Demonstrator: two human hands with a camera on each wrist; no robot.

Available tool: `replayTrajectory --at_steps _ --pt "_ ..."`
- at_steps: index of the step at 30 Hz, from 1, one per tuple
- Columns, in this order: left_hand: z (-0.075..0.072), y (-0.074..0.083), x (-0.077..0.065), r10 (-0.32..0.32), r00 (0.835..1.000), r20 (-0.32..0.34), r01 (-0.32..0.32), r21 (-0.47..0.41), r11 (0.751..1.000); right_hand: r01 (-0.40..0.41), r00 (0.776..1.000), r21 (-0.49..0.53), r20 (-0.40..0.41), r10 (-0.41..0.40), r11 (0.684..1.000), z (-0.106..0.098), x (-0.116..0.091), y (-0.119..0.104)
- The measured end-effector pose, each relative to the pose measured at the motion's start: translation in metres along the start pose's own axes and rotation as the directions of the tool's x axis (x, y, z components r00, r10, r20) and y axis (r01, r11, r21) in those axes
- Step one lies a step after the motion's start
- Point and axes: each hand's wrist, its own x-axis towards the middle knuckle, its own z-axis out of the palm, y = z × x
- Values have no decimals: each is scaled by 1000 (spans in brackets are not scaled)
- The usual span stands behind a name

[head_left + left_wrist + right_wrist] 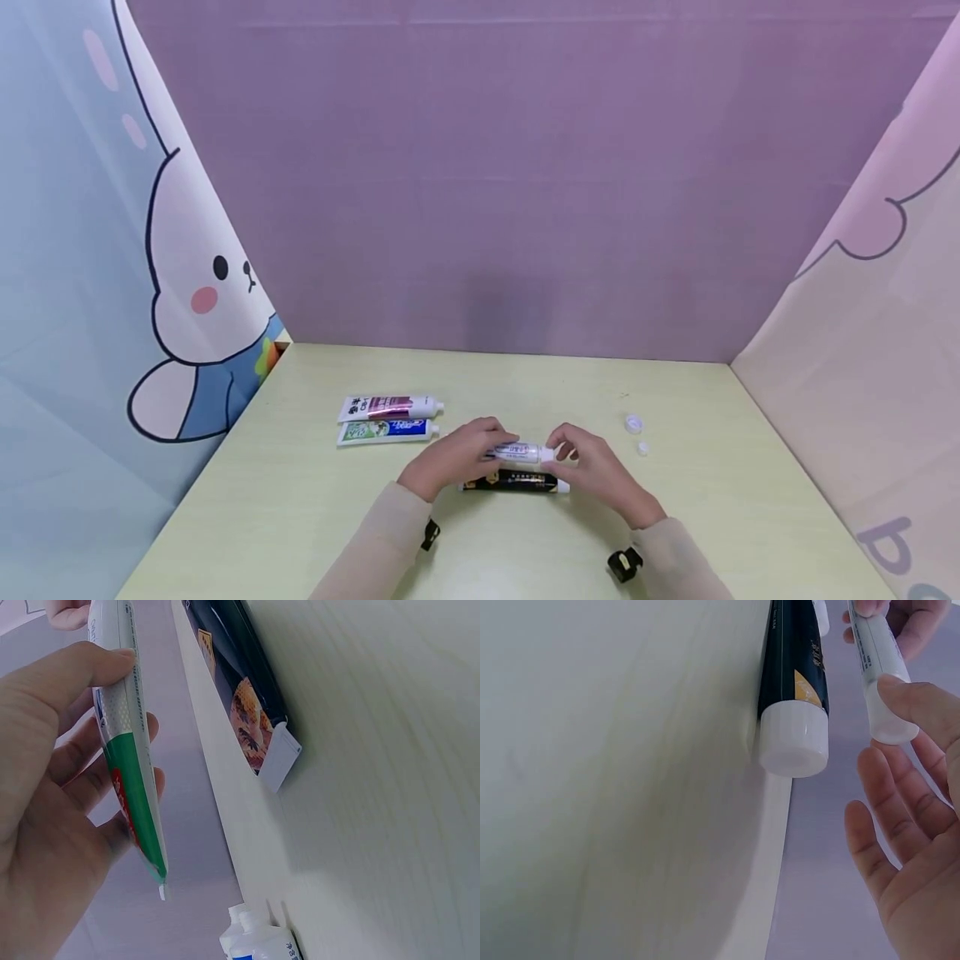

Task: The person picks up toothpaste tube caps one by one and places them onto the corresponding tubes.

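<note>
My left hand [468,454] grips a white toothpaste tube [522,452] just above the table, fingers and thumb on either side of its body. Its green tail end [133,799] points down in the left wrist view. At the tube's other end, my right hand [596,469] pinches the white cap [891,724] between thumb and index finger, while its other fingers spread loosely. A black toothpaste tube [517,481] lies on the table close in front of the held one, with its own white cap [793,739] on.
Two uncapped toothpaste tubes lie side by side to the left: a white and magenta tube [390,407] behind a green and blue tube [386,431]. Two loose white caps, a larger cap [633,424] and a smaller cap [642,448], lie to the right on the pale table [300,500].
</note>
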Motion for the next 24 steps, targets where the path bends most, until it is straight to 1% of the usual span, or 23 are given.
replayTrajectory --at_steps 3,8,11,13,18,24 --pt "-1 1 0 6 1000 -2 -6 8 1000 6 1000 1 -15 -6 1000 2 0 1" --pt "-2 2 0 5 1000 1 -5 18 1000 -8 999 18 -36 9 1000 4 -1 2" --pt "-2 2 0 4 1000 1 -4 13 1000 -17 999 30 -44 18 999 4 -2 1" --pt "-2 2 0 5 1000 1 -5 8 1000 -7 999 33 -47 9 999 4 -2 1" --pt "-3 1 -1 16 1000 -15 -16 5 1000 13 999 52 -33 -11 999 5 -2 3" --pt "-3 0 0 25 999 -24 -25 -3 1000 9 1000 73 -12 -8 997 7 -2 2"
